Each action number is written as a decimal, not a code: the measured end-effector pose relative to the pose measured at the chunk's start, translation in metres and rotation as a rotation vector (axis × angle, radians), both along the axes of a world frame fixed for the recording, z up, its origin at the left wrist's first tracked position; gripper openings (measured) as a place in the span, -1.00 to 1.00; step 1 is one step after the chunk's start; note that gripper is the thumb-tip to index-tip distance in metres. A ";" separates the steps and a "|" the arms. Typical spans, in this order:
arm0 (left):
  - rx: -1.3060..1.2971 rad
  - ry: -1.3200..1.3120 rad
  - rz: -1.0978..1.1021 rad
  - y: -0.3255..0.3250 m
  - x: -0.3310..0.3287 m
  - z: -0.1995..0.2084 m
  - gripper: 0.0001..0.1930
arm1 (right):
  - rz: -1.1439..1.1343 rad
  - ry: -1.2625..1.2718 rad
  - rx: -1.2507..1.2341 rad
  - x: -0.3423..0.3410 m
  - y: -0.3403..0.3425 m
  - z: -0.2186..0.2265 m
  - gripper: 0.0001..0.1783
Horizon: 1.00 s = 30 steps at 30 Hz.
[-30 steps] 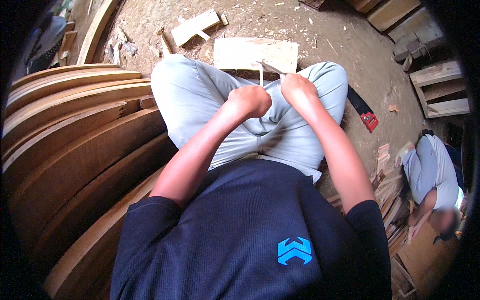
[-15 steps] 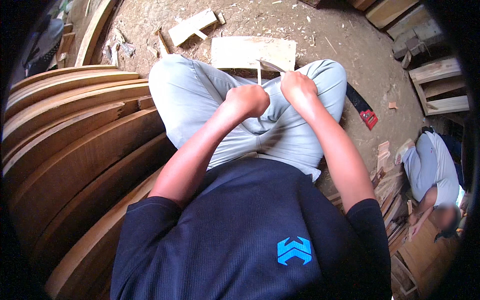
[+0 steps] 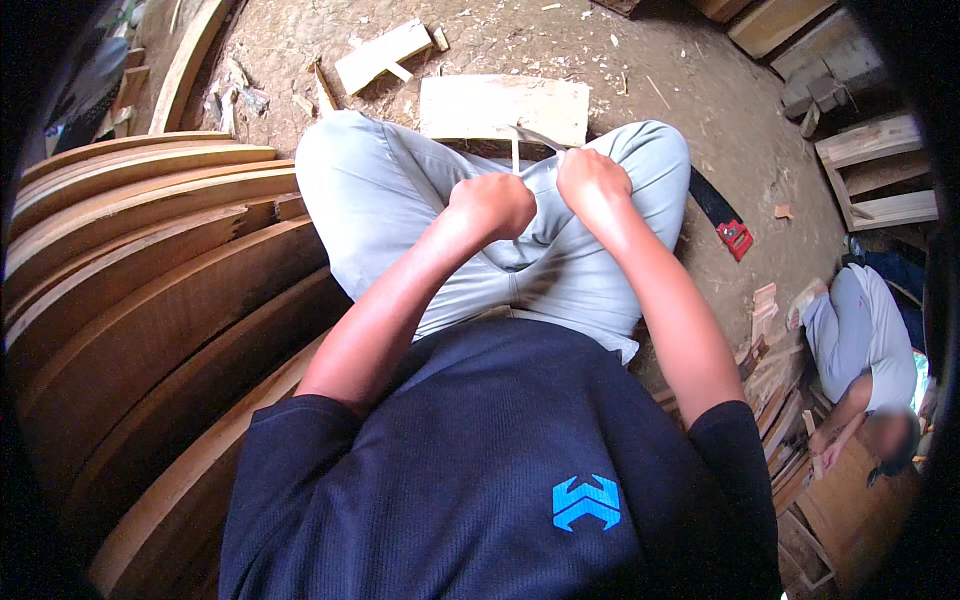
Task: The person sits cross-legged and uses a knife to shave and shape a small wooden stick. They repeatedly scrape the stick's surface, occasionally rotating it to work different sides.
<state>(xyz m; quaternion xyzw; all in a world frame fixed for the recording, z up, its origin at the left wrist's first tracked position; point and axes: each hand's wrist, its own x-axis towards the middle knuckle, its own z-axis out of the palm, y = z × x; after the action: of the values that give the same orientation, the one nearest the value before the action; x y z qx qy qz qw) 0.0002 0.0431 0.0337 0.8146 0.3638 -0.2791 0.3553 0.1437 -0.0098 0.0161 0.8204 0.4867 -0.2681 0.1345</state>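
Note:
My left hand is closed around a thin pale wooden stick, which stands up out of the fist toward the board beyond. In my right hand is a knife; its curved blade points left and its tip lies close to the top of the stick. The handle is hidden in the fingers. Both hands are over my crossed legs, side by side. Just past them a pale wooden board lies on the ground, its near edge close to the blade.
Curved planks are stacked at my left. A saw with a red handle lies right of my knee. Wood offcuts and shavings dot the dirt floor. Another person bends over wood at far right, near wooden frames.
Hardly anything differs. The whole view has shifted slightly, and both hands keep their hold on the stick and the knife.

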 end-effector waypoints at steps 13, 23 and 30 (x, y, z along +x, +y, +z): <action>-0.020 -0.048 0.010 0.006 -0.006 0.002 -0.58 | -0.032 0.020 0.007 0.006 0.010 -0.002 -0.63; -0.010 -0.048 0.026 0.000 -0.007 -0.004 -0.59 | 0.022 0.100 -0.008 -0.013 -0.038 0.069 -0.49; 0.026 -0.068 -0.014 -0.002 -0.009 -0.005 -0.62 | 0.032 0.038 0.013 -0.024 -0.039 0.064 -0.61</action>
<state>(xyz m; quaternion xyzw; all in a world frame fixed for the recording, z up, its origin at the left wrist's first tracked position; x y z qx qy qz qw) -0.0090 0.0414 0.0283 0.8308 0.3493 -0.2487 0.3548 0.1198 -0.0490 0.0798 0.8082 0.5039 -0.2785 0.1240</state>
